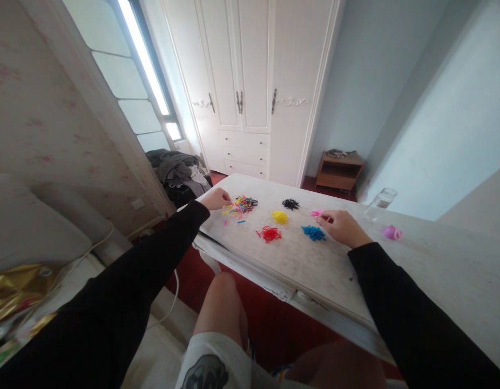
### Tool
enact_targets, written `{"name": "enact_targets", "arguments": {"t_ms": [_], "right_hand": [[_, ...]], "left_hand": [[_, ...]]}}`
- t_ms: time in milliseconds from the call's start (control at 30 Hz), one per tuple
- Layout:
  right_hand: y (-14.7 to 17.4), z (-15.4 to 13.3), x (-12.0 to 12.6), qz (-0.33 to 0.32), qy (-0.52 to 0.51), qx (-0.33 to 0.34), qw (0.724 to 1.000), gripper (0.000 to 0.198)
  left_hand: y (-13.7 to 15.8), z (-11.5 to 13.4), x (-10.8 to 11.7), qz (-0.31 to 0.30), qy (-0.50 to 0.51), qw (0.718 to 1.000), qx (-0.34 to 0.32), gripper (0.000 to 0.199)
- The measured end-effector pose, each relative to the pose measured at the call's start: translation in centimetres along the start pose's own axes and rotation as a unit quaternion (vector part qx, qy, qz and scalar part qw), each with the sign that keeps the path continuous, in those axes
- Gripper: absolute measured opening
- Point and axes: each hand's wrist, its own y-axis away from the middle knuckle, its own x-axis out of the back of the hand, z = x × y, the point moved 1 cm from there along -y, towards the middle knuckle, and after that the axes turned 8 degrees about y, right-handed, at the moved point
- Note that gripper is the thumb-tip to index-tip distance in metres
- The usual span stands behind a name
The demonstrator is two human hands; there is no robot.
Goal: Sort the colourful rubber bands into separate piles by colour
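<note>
My left hand (217,199) is at the left side of a mixed pile of small coloured strips (247,203), its fingers pinched together; what lies between them is too small to make out. My right hand (342,225) is closed in a pinch beside a small pink pile (316,213), and its fingertips hide part of that spot. Just below those fingers is a blue pile (313,233). Between my hands lie a yellow pile (279,217), a red pile (270,233) and a black pile (291,203). A few loose strips are scattered below the mixed pile.
All the piles lie on a white table (250,259). Right of my right hand are a clear glass jar (380,205) and a pinkish-purple object (392,232). Beyond are a white wardrobe (250,70), a small wooden stand (339,172) and heaped dark clothes (177,170).
</note>
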Motion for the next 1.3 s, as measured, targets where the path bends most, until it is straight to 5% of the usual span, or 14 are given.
{"name": "enact_targets", "arguments": {"t_ms": [267,500,733,1300], "right_hand": [[-0.1,0.2,-0.1,-0.015,0.005,-0.005,1.0,0.039],[-0.1,0.4,-0.3,-0.016,0.01,0.0,1.0,0.039],[-0.2,0.9,-0.7,-0.021,0.017,0.001,1.0,0.04],[-0.1,0.8,-0.7,-0.021,0.013,0.004,1.0,0.039]], "left_hand": [[0.0,-0.4,-0.2,-0.016,-0.021,1.0,-0.013,0.018],[0.1,0.4,0.4,0.042,-0.034,0.997,-0.063,0.014],[1.1,1.1,1.6,-0.009,0.011,0.999,-0.04,0.015],[1.7,1.1,1.5,0.014,-0.018,0.999,-0.047,0.016]]}}
